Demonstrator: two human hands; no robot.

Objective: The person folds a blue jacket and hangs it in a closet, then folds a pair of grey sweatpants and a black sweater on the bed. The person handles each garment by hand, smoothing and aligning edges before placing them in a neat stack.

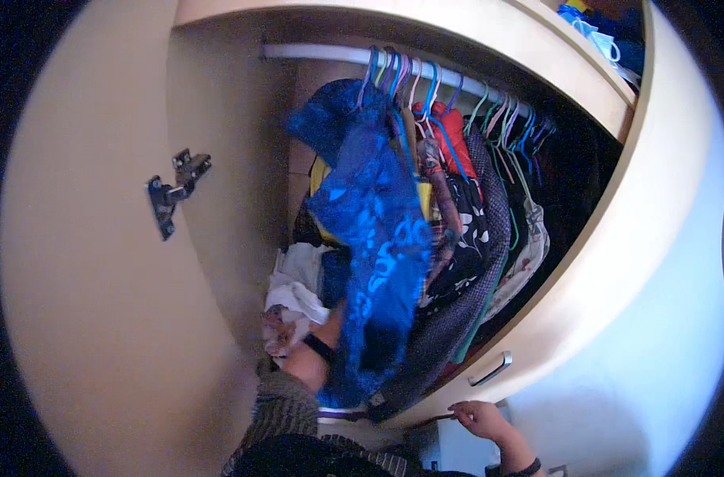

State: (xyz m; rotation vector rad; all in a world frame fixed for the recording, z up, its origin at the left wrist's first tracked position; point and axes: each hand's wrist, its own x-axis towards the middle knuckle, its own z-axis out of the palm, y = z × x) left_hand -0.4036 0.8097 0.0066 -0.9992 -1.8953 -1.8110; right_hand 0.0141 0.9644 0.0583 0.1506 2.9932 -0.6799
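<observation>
A blue patterned garment hangs from the rail in the middle of the wardrobe, long and loose. My left hand reaches in beside its lower left side, a black band round the wrist. Its fingers are hidden behind the blue cloth. White and light cloth lies bunched just left of this hand. Low on the right, my right hand is closed, with its fingertips at the end of a thin brown strip. What that strip is, I cannot make out.
Several garments crowd the white rail on coloured hangers, among them a red one and a dark dotted one. An open door with a metal hinge stands left. A door with a handle is at right. Blue masks lie above.
</observation>
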